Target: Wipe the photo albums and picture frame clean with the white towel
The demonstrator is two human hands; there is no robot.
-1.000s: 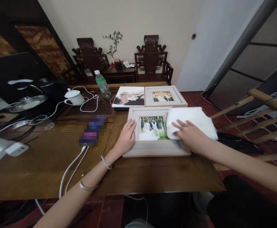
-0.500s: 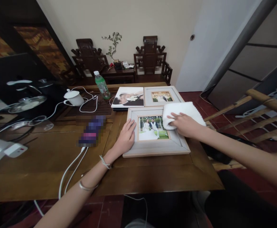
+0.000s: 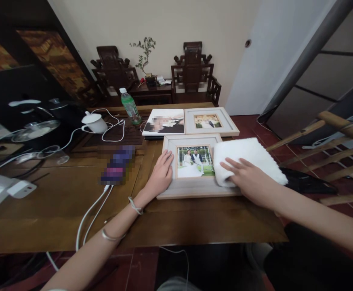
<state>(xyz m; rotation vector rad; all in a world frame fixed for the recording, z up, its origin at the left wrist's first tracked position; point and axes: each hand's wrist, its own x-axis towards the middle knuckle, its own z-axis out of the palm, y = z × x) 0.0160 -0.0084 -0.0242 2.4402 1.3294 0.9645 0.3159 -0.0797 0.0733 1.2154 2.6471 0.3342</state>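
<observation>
A pale wooden picture frame (image 3: 191,188) with a wedding photo lies flat near the table's right side. My left hand (image 3: 160,176) rests open and flat on the frame's left border, holding it down. My right hand (image 3: 247,180) presses, fingers spread, on a white folded towel (image 3: 249,155) that covers the frame's right border and lower right corner.
Behind the frame lie a second framed photo (image 3: 211,121) and a photo print (image 3: 164,122). A green bottle (image 3: 130,107), a white lidded cup (image 3: 94,122), white cables (image 3: 88,214) and a blurred phone (image 3: 117,165) sit to the left. Wooden chair rails (image 3: 330,133) stand to the right.
My right hand drew the towel back from the frame's upper right corner down toward me along the right border. The left hand stayed in place.
</observation>
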